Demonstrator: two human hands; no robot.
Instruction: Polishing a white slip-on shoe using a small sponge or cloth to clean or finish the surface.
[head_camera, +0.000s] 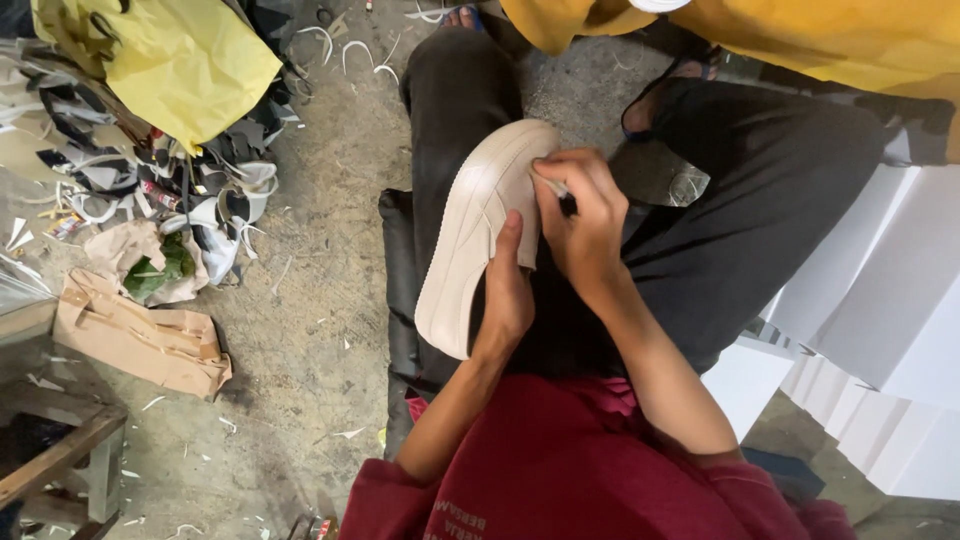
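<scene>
Left hand (507, 290) clamped on beige shoe (478, 230) across lap; right hand (583, 222) pinching dark pen (562, 197) — white boxes (880, 300) stacked beside right knee.

White boxes (880, 300) stacked at right, crumpled brown paper bag (140, 340) on floor at left

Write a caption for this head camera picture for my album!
Left hand steadies a beige shoe on the lap; right hand presses a small tool to it.
</scene>
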